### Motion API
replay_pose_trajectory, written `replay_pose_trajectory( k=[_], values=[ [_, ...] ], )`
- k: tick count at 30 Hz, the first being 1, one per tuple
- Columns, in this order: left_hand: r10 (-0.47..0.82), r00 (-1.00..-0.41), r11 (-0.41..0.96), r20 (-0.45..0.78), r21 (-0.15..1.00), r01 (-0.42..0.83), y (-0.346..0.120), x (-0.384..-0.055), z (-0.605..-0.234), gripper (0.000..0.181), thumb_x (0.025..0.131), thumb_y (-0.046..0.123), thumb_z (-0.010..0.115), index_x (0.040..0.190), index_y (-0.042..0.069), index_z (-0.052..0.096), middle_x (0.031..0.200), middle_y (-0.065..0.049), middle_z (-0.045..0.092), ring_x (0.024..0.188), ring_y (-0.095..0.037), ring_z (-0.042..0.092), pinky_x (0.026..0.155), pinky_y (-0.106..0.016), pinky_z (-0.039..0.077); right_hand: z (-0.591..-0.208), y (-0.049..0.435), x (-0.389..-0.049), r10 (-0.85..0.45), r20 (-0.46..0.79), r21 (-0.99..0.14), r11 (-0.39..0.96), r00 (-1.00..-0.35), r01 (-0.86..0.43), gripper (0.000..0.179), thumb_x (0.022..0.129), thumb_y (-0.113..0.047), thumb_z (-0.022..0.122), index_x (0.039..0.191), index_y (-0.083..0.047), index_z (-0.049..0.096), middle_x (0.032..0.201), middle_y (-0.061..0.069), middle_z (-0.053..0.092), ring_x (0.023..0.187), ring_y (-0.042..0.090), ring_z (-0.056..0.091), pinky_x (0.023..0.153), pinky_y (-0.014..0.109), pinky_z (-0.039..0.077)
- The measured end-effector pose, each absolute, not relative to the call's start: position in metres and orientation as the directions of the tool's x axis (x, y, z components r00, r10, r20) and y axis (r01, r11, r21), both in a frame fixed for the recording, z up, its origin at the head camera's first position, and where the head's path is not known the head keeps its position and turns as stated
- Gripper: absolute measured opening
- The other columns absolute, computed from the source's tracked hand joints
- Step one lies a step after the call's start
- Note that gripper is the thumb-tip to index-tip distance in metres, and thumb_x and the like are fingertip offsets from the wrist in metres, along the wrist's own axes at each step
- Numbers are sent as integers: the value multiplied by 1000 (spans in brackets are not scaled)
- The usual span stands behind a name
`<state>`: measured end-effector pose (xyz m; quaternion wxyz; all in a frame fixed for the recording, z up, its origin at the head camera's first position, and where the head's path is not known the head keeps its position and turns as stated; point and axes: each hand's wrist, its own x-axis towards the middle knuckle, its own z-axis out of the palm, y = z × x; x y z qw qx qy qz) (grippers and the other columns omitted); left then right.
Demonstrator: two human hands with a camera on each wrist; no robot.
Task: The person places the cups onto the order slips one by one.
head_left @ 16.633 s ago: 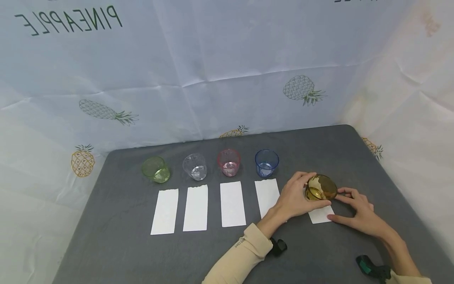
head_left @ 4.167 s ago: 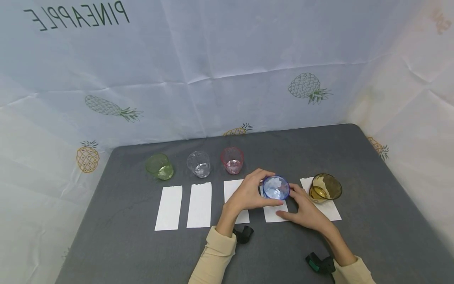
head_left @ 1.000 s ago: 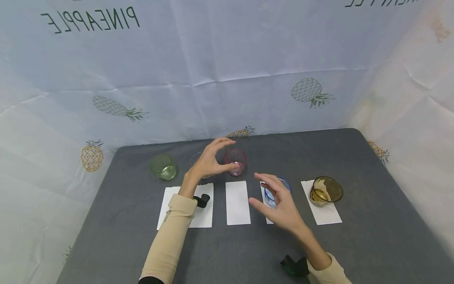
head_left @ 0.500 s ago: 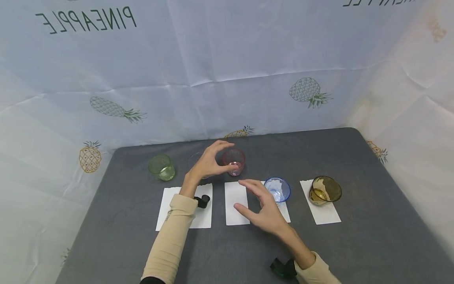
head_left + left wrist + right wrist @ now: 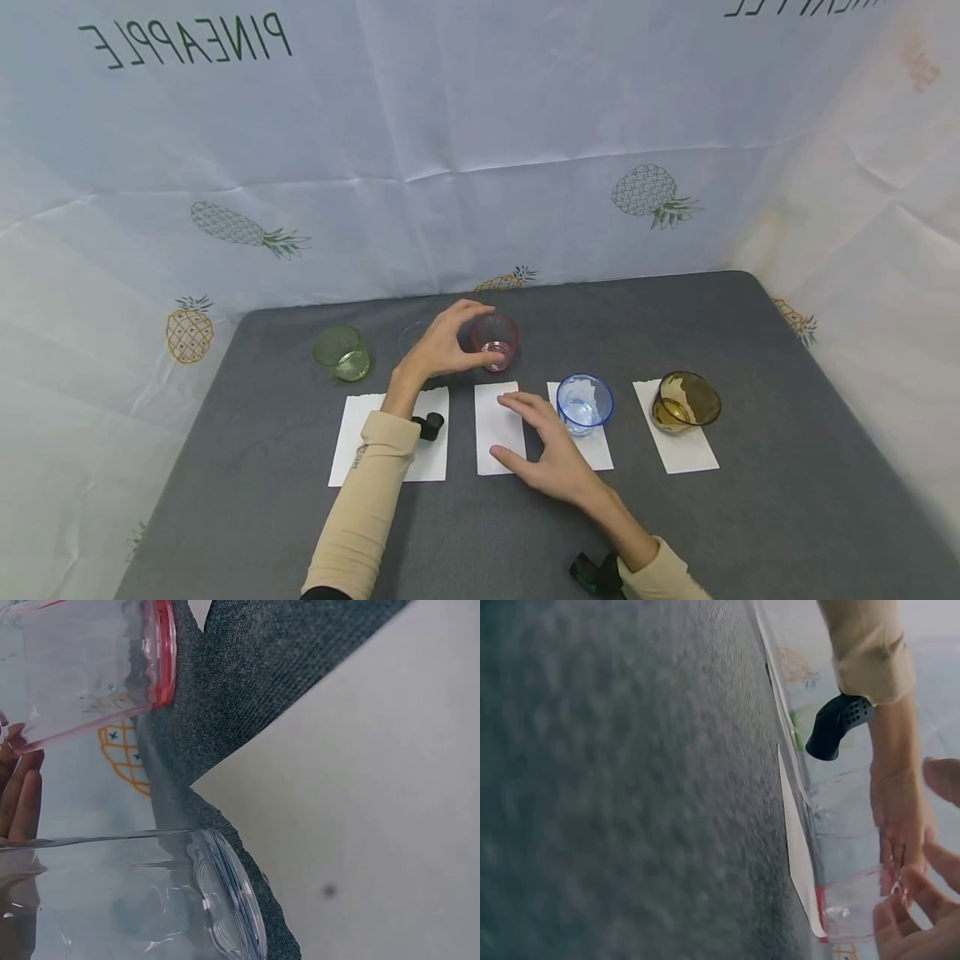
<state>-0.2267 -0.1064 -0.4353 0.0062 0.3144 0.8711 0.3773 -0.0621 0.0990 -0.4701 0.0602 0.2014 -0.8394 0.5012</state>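
Note:
My left hand (image 5: 442,346) is at the pink glass (image 5: 495,343), thumb in front of it and fingers behind its rim. In the left wrist view, fingers (image 5: 28,799) touch the rim of the pink glass (image 5: 97,667). My right hand (image 5: 551,457) hovers near a white paper strip (image 5: 495,425), its fingers spread and holding nothing. Just beyond it, a blue glass (image 5: 584,404) stands upright on another strip. A clear glass (image 5: 142,892) is mostly hidden behind my left hand in the head view.
At the right, an amber glass (image 5: 686,402) stands on a paper strip (image 5: 690,454). A green glass (image 5: 342,353) is at the left of the grey table (image 5: 247,467). Two strips lie partly under my left forearm. A white pineapple-print cloth (image 5: 487,100) hangs behind.
The blue glass has gone from the back row onto its strip, and both hands have left it. My left hand has moved to the pink glass; my right hand has shifted left.

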Motion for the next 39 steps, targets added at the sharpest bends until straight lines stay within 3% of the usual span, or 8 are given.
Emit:
replay_pose_trajectory(
  k=[15, 28, 35, 39],
  values=[
    [539, -817, 538, 205, 662, 522, -106, -225, -435, 78, 77, 38, 89, 143, 9, 59, 141, -10, 58, 130, -31, 57, 109, -53, 49, -489, 103, -63, -311, 227, -768, 525, -923, -366, 65, 86, -26, 82, 142, -7, 59, 146, 13, 55, 139, 36, 48, 112, 63, 39],
    [535, -820, 539, 206, 664, 518, -106, -225, -435, 79, 76, 38, 89, 143, 7, 59, 140, -10, 59, 129, -30, 58, 108, -52, 50, -496, 103, -61, -290, 129, -771, 572, -948, -280, 72, 86, -27, 81, 148, -4, 51, 149, 15, 52, 141, 36, 46, 118, 62, 35],
    [531, -825, 549, 192, 663, 508, -105, -225, -434, 81, 76, 38, 90, 143, 6, 58, 140, -11, 59, 130, -30, 58, 108, -52, 50, -495, 103, -62, -290, 75, -772, 589, -954, -239, 74, 87, -25, 81, 149, -2, 49, 151, 17, 49, 146, 37, 43, 124, 65, 23],
    [532, -826, 556, 189, 658, 508, -105, -225, -434, 82, 76, 38, 90, 143, 5, 58, 140, -12, 59, 131, -31, 57, 109, -52, 50, -495, 103, -62, -298, 63, -760, 604, -952, -240, 74, 87, -24, 81, 149, 1, 48, 152, 18, 49, 146, 38, 42, 124, 66, 22]
  ],
)
